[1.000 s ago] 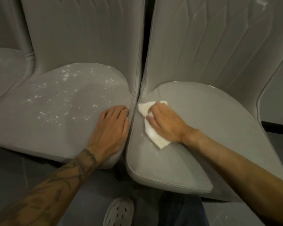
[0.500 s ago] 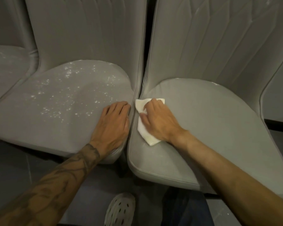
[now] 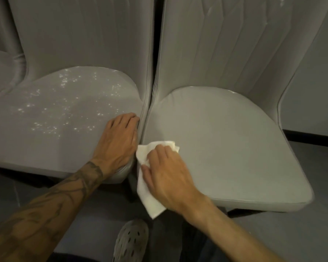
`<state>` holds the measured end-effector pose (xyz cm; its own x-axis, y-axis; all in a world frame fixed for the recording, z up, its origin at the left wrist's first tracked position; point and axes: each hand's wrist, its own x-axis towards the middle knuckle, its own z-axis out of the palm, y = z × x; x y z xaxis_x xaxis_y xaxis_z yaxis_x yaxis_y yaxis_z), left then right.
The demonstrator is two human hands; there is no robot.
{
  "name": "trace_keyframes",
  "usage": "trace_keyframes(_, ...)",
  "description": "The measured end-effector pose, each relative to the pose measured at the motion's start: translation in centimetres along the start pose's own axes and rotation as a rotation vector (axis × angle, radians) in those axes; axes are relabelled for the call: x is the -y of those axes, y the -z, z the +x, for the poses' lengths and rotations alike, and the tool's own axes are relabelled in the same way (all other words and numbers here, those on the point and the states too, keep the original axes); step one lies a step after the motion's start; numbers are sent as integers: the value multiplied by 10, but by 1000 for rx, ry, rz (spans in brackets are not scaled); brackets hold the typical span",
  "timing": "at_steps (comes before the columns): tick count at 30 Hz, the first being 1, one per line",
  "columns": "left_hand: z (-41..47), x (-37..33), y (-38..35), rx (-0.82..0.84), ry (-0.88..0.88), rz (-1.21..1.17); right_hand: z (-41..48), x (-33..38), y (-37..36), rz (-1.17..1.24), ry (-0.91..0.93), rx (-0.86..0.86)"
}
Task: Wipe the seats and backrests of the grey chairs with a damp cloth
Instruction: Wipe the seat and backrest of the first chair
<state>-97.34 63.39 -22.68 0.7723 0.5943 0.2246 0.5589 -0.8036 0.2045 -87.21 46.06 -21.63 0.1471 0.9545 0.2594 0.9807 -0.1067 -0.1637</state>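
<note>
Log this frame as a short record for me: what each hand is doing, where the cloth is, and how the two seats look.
left hand: rests flat on the right edge of the left seat
right hand: grips the cloth and presses it on the front left edge of the right seat
cloth: white, crumpled, its lower end hanging past the seat edge
left seat: dotted with white specks
right seat: no specks visible
also in view: shoe at the bottom

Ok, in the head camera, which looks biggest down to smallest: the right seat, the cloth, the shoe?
1. right seat, by far.
2. white cloth and shoe look about alike: the right hand hides part of the cloth, the frame cuts off the shoe.
</note>
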Motion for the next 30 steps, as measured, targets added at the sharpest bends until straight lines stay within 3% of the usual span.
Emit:
trace_keyframes(7,-1,-3,2,10,15,-28,4,19,-5,-43,-151,-88)
trace_keyframes(11,-1,-2,4,16,7,7,-21,-9,7,29,-208,-93)
trace_keyframes(17,3,-3,4,38,32,21,-47,-26,19,-121,-433,-102)
trace_keyframes(23,5,-9,8,58,23,38,-27,-3,12,-33,-303,-34)
trace_keyframes(27,0,-26,9,93,-5,31,-67,-47,33,-140,-457,-94)
trace_keyframes(30,-5,-35,6,105,9,70,-54,-27,24,-169,-510,-75)
